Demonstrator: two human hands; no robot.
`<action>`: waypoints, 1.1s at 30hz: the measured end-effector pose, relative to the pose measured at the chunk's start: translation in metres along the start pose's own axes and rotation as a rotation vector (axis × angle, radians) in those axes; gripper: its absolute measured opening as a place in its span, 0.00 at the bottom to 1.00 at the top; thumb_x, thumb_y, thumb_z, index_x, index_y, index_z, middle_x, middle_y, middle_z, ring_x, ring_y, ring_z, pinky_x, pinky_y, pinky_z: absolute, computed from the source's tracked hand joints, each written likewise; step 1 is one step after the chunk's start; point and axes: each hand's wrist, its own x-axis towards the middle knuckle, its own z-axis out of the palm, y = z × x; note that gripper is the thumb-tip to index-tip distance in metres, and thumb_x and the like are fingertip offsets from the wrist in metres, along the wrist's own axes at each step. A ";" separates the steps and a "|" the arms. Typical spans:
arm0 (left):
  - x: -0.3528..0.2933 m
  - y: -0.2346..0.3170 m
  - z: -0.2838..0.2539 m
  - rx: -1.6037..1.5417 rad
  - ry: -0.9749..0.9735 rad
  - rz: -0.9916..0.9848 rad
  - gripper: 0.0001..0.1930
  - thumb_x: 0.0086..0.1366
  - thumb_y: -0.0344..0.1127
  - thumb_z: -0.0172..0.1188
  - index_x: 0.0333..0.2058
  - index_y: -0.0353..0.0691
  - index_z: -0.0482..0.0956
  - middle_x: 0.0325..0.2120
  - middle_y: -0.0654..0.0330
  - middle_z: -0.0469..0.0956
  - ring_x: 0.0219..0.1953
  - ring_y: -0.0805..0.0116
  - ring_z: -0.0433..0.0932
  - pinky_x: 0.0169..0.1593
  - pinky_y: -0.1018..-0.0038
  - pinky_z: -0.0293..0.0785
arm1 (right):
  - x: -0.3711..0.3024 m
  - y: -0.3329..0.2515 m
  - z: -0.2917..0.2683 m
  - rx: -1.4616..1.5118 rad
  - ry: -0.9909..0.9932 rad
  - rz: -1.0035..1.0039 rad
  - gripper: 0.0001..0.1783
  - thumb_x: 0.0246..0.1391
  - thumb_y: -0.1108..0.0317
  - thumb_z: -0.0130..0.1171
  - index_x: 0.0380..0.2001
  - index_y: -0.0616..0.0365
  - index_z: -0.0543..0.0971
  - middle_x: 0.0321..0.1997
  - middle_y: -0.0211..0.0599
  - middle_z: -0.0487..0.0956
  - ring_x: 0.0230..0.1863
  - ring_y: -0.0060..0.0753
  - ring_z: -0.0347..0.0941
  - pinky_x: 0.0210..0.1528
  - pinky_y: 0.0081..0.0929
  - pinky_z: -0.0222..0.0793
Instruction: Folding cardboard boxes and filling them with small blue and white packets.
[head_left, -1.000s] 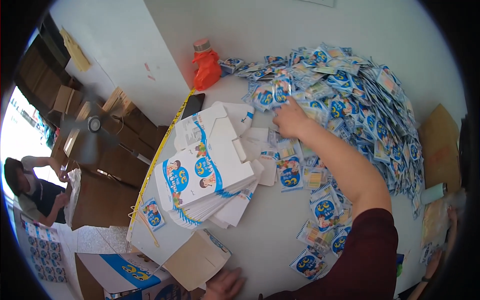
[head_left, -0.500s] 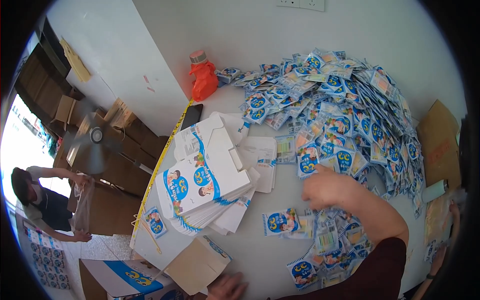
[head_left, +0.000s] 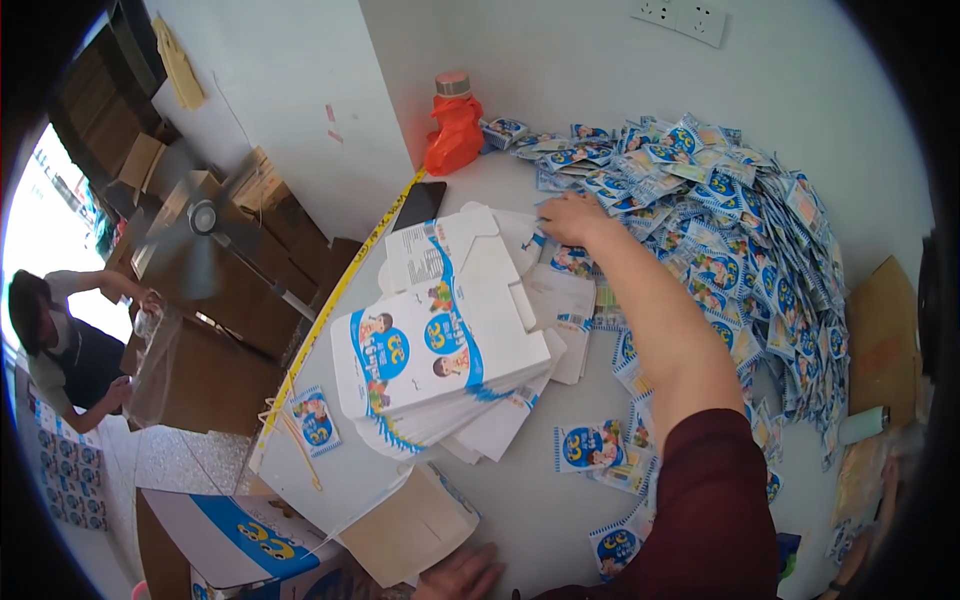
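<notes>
Head view, looking down at a pale bench (head_left: 520, 490) with a yellow measuring tape (head_left: 345, 285) along its left edge. The right hand (head_left: 572, 216) reaches far across, palm down, its fingers on the near fringe of a large heap of small blue-and-white packets (head_left: 745, 240); whether they are pinched on a packet or only resting cannot be told. The heap fills the far right corner and curves along the far edge, with more packets scattered beneath the forearm toward the near edge.

The left hand (head_left: 460, 575) is at the near edge, just beside an open carton (head_left: 410, 525) that shows its plain inner side. Part of this hand is hidden, so I cannot tell if it grips the carton.

Between the hands, nearer the left edge, lies a fanned stack of flattened cartons (head_left: 440, 340), white with blue bands. A dark phone (head_left: 419, 205) lies past it by the left edge; a bottle in a red bag (head_left: 456, 135) stands at the far left corner. One loose packet (head_left: 315, 421) lies near the left edge. Beyond that edge stand a fan (head_left: 202, 217) and a co-worker (head_left: 65, 345) holding a clear plastic bag (head_left: 155, 355).
</notes>
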 end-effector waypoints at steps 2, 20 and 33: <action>0.004 -0.019 0.004 0.040 0.069 0.126 0.14 0.55 0.35 0.64 0.40 0.39 0.78 0.29 0.54 0.72 0.29 0.58 0.74 0.32 0.68 0.71 | -0.027 -0.001 -0.009 -0.095 -0.111 0.017 0.16 0.52 0.60 0.50 0.44 0.42 0.77 0.52 0.32 0.75 0.58 0.39 0.63 0.59 0.49 0.53; -0.001 -0.010 0.007 0.057 0.092 0.196 0.15 0.53 0.33 0.64 0.40 0.37 0.77 0.26 0.53 0.73 0.25 0.57 0.74 0.30 0.66 0.71 | -0.350 -0.080 -0.009 -0.092 -0.022 -0.136 0.11 0.48 0.64 0.55 0.35 0.51 0.79 0.46 0.29 0.76 0.58 0.39 0.64 0.62 0.53 0.49; -0.004 -0.007 0.016 0.323 0.219 0.289 0.09 0.57 0.33 0.60 0.37 0.41 0.77 0.27 0.56 0.73 0.28 0.55 0.75 0.29 0.65 0.71 | -0.480 -0.187 0.042 0.110 0.492 0.000 0.14 0.45 0.74 0.55 0.39 0.58 0.75 0.39 0.40 0.76 0.45 0.45 0.71 0.51 0.37 0.64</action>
